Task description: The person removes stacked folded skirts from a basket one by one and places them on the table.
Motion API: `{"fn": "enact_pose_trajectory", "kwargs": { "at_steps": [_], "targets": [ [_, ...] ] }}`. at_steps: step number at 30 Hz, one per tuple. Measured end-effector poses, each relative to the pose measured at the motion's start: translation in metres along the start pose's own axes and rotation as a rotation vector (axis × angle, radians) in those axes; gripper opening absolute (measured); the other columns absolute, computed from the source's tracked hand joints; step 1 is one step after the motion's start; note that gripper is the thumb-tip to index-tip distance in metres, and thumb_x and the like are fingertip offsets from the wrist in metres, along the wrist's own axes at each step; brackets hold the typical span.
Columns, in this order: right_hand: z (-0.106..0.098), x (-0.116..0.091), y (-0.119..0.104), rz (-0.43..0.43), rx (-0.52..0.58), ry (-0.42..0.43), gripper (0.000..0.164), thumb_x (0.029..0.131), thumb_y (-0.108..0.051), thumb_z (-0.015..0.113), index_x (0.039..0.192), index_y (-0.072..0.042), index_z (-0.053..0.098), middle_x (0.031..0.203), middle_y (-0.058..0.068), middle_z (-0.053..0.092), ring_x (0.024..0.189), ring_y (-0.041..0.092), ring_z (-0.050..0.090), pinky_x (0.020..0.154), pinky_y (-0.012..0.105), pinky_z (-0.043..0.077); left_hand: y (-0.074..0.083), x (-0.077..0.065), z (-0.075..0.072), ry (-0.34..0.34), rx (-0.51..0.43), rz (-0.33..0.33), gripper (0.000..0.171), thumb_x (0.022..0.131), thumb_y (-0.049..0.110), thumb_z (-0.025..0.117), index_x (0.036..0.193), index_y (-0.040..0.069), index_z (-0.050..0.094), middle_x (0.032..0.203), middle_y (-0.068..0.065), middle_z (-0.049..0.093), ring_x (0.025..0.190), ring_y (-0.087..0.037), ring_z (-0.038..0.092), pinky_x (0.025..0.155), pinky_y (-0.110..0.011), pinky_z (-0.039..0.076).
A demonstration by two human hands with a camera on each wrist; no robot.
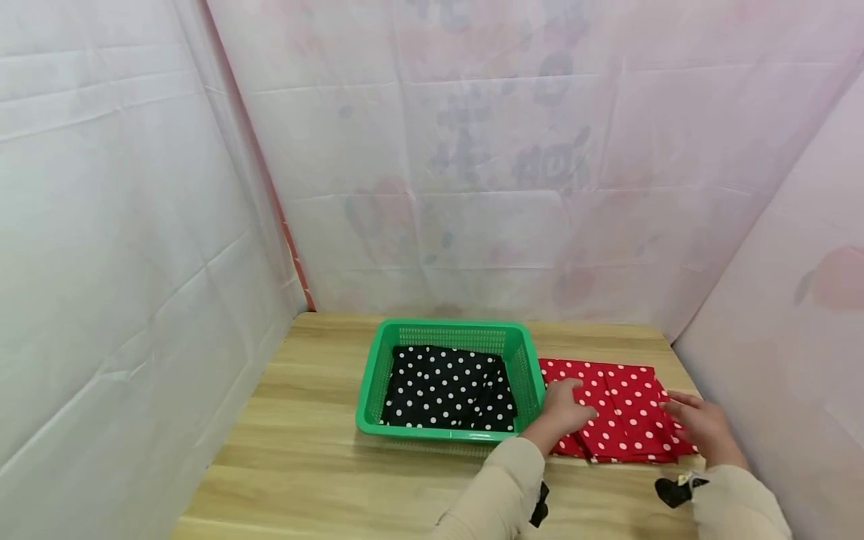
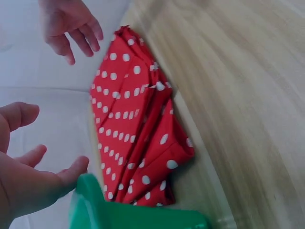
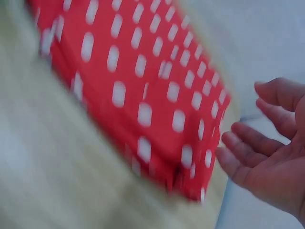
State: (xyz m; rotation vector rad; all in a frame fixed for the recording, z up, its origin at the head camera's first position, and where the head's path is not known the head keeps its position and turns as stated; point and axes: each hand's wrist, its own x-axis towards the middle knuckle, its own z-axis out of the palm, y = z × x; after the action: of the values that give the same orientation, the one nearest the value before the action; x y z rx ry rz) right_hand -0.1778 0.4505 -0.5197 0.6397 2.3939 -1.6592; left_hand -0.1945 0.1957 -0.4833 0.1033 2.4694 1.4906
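A folded red cloth with white dots [image 1: 624, 409] lies on the table to the right of a green basket [image 1: 364, 390]. My left hand [image 1: 563, 409] hovers at the cloth's left side, close to the basket's rim, its fingers spread and holding nothing. At the cloth's right edge is my right hand [image 1: 705, 427], also with nothing in its grasp; the right wrist view shows its fingers [image 3: 248, 143] loosely bent beside the cloth. Inside the basket lies a folded black cloth with white dots [image 1: 445, 386]. The right wrist view is blurred over the red cloth.
The wooden table [image 1: 283, 442] carries the basket and the red cloth. White sheeting hangs as a back wall [image 1: 472, 225], with a left wall [image 1: 135, 262] and a right wall [image 1: 796, 337] beside the table's edges. The right wall stands close to my right hand.
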Motion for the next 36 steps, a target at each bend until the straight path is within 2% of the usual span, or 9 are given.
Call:
{"fn": "enact_pose_trajectory", "kwargs": {
  "at_steps": [2,5,10,13,18,22,25,27,36],
  "targets": [
    [0.007,0.011,0.012,-0.043,0.061,0.011,0.073,0.091,-0.037,0.058,0.144,0.001,0.026,0.116,0.015,0.052,0.096,0.018,0.054,0.075,0.032,0.051,-0.005,-0.003,-0.006,-0.021,-0.021,0.038,0.044,0.075,0.018,0.077,0.116,0.02,0.062,0.107,0.008,0.049,0.094,-0.01,0.047,0.072,-0.028,0.048],
    [0.02,0.029,0.032,-0.112,0.147,0.041,0.071,0.088,-0.041,0.061,0.145,-0.009,0.033,0.113,-0.005,0.049,0.085,-0.002,0.051,0.069,0.022,0.051,-0.013,-0.005,-0.018,-0.067,-0.063,0.114,0.045,0.078,0.019,0.075,0.12,0.023,0.06,0.11,0.012,0.051,0.098,-0.009,0.048,0.076,-0.028,0.048],
    [0.04,0.039,0.046,-0.223,0.276,0.019,0.063,0.088,-0.035,0.064,0.142,-0.016,0.04,0.122,-0.002,0.048,0.095,0.001,0.054,0.072,0.025,0.052,-0.027,-0.004,-0.038,-0.096,-0.12,0.189,0.044,0.08,0.019,0.073,0.122,0.025,0.059,0.112,0.014,0.053,0.1,-0.011,0.05,0.077,-0.027,0.047],
    [0.051,0.027,0.031,-0.244,0.303,0.007,0.059,0.088,-0.033,0.065,0.141,-0.02,0.043,0.124,-0.002,0.049,0.099,0.003,0.054,0.073,0.025,0.051,-0.034,-0.002,-0.047,-0.101,-0.164,0.193,0.044,0.08,0.02,0.073,0.122,0.024,0.06,0.116,0.013,0.052,0.105,-0.017,0.051,0.078,-0.027,0.047],
    [0.063,-0.02,-0.014,-0.31,0.247,-0.038,0.059,0.088,-0.034,0.063,0.142,-0.022,0.041,0.128,0.004,0.048,0.101,0.004,0.052,0.08,0.027,0.05,-0.045,0.0,-0.057,-0.124,-0.219,0.201,0.044,0.081,0.022,0.071,0.122,0.028,0.059,0.12,0.016,0.05,0.112,-0.022,0.05,0.081,-0.029,0.046],
    [0.073,-0.044,-0.031,-0.41,0.293,-0.081,0.051,0.09,-0.023,0.063,0.138,-0.023,0.046,0.114,-0.011,0.054,0.097,-0.001,0.055,0.078,0.021,0.049,-0.053,-0.004,-0.061,-0.136,-0.235,0.221,0.044,0.081,0.024,0.072,0.122,0.031,0.059,0.119,0.019,0.051,0.111,-0.016,0.051,0.081,-0.027,0.046],
    [0.081,-0.053,-0.036,-0.443,0.302,-0.094,0.048,0.091,-0.016,0.061,0.137,-0.018,0.047,0.111,-0.015,0.055,0.098,-0.001,0.055,0.078,0.02,0.048,-0.061,-0.008,-0.065,-0.137,-0.224,0.241,0.045,0.081,0.027,0.073,0.123,0.032,0.058,0.119,0.02,0.051,0.112,-0.014,0.05,0.082,-0.027,0.046],
    [0.088,-0.059,-0.042,-0.433,0.248,-0.083,0.05,0.092,-0.019,0.06,0.139,-0.015,0.044,0.111,-0.017,0.053,0.099,-0.002,0.054,0.079,0.018,0.047,-0.067,-0.011,-0.069,-0.136,-0.208,0.259,0.045,0.081,0.027,0.072,0.124,0.031,0.057,0.121,0.019,0.051,0.114,-0.015,0.049,0.084,-0.029,0.045],
    [0.113,-0.069,-0.051,-0.468,0.209,-0.118,0.049,0.092,-0.019,0.06,0.137,-0.007,0.044,0.116,-0.015,0.055,0.105,0.002,0.053,0.082,0.021,0.046,-0.08,-0.022,-0.089,-0.117,-0.208,0.331,0.047,0.083,0.021,0.069,0.128,0.018,0.056,0.126,0.008,0.052,0.119,-0.024,0.046,0.092,-0.043,0.041]
  ]
}}
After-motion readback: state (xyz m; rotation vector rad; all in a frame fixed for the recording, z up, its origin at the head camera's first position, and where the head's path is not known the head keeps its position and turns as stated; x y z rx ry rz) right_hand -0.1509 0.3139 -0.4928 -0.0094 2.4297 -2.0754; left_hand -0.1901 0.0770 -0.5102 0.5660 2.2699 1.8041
